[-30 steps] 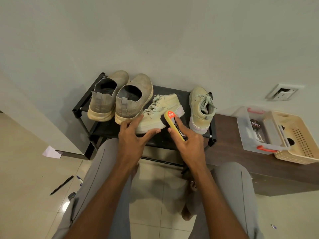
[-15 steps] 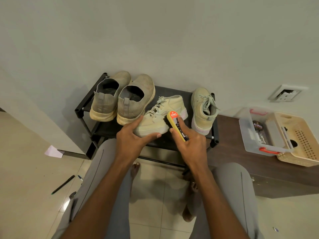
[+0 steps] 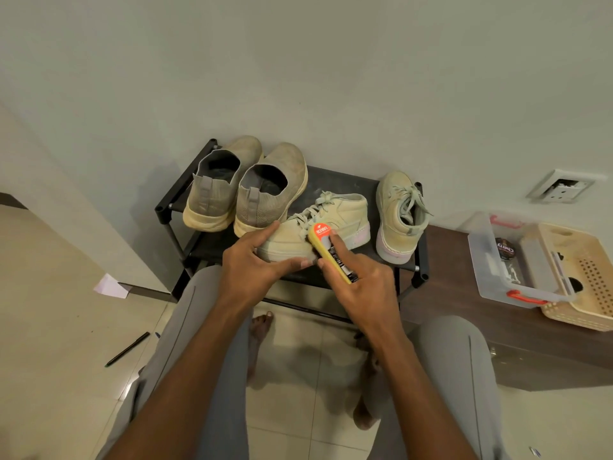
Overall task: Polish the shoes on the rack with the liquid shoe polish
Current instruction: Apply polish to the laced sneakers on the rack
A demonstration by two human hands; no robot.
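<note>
Grey knit slip-on pair (image 3: 247,190): stands heels outward at the left end of the black metal shoe rack (image 3: 166,207); position matches the earlier pictures; no sign of polish work on it, judged still to do.

Left hand (image 3: 252,263): rests on the toe end of the pale cream lace-up sneaker (image 3: 335,220), thumb curled under the sole edge, forefinger stretched along the upper; it grips the shoe and steadies it. The grip is the same as a second ago.

Pale cream lace-up sneaker: lies on its side on the rack's top shelf, between the knit pair and its mate; it has not shifted against the shelf.

Yellow liquid shoe polish bottle with orange label (image 3: 328,250): held across the side of the sneaker, its top end against the upper near the laces. Over the last second it has slid a little toward the toe, consistent with a rubbing stroke.

Right hand (image 3: 361,287): fingers curled round the bottle, forefinger laid along its top face, pressing.

Second cream lace-up sneaker (image 3: 401,217): upright at the rack's right end, untouched.

Clear plastic box with red handles (image 3: 510,277): on the brown cabinet, beside a cream perforated basket (image 3: 583,277); unchanged.

Assessment: application is under way on the first sneaker; three shoes appear to remain.
</note>
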